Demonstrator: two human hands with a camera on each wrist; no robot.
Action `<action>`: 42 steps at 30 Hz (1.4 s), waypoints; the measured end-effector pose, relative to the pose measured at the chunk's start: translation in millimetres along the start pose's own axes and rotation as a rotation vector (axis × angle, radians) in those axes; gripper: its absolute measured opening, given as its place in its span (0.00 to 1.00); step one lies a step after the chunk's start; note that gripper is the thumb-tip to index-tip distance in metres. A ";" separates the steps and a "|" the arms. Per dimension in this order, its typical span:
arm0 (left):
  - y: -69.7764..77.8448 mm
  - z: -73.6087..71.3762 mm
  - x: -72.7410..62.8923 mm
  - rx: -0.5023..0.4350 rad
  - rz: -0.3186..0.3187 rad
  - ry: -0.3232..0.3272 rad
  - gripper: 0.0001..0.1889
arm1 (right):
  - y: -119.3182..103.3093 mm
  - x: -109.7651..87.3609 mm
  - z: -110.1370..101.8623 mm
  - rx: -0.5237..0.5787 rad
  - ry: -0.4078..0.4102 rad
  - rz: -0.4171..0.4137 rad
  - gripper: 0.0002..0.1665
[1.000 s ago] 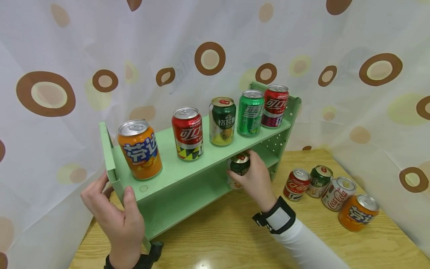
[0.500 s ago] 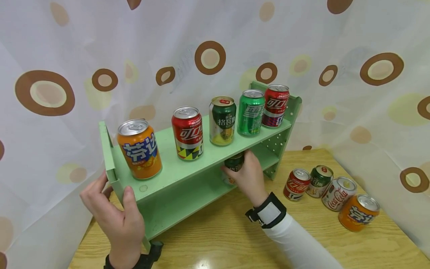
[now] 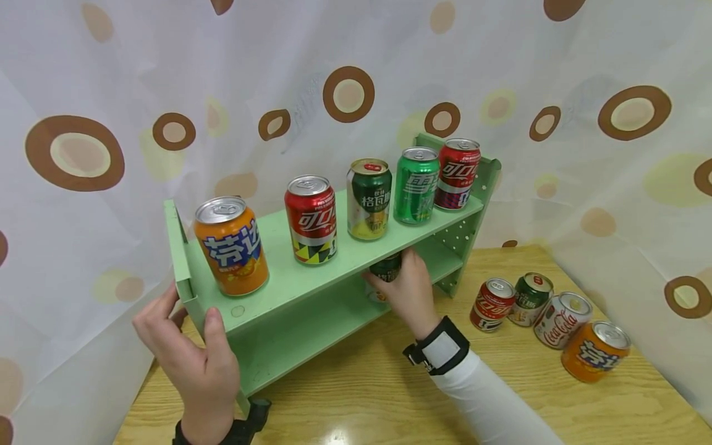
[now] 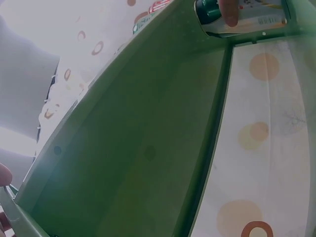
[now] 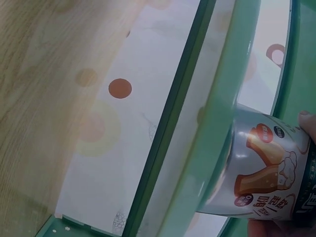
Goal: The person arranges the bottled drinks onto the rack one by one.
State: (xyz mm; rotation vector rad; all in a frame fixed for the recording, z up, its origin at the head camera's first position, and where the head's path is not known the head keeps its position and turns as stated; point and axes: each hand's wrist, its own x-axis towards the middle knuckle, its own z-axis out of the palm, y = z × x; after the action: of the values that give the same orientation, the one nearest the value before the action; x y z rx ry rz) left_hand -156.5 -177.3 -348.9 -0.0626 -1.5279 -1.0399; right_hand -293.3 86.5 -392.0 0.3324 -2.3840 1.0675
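My left hand grips the left end panel of a light green two-tier shelf rack, thumb at the front and fingers round the outer side. My right hand holds a green-and-white drink can under the top tier. In the right wrist view the can shows printed beer mugs and sits at the lower tier's edge, fingers on its sides. Above, on the top tier, stand an orange soda can, a red cola can, a dark green-and-gold can, a green can and another red can.
Right of the rack, on the wooden table, stand a red can, a green-and-white can, a white cola can and an orange can. A patterned cloth hangs close behind the rack.
My right hand has moved left and slightly deeper under the top tier with the green-and-white can. The left hand stays on the rack's end panel.
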 end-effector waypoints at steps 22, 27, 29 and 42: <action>-1.5 -0.3 -0.4 0.004 0.006 -0.002 0.28 | 0.9 3.1 6.2 0.115 -0.066 0.034 0.54; -2.5 -1.2 0.3 0.004 0.013 -0.002 0.28 | -0.4 0.1 0.3 0.182 -0.088 0.027 0.52; -2.6 -1.0 -0.5 0.002 0.015 -0.006 0.28 | 0.7 -4.4 -2.8 0.172 -0.091 0.021 0.51; -1.6 0.2 -0.7 0.001 0.012 0.003 0.27 | 12.5 -10.0 -6.6 0.209 -0.265 0.141 0.51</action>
State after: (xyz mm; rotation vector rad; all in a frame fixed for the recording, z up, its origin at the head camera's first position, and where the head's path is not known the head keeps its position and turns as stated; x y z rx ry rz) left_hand -157.4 -177.8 -350.3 -0.0690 -1.5242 -1.0294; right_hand -287.7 99.9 -401.5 0.4058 -2.5619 1.4214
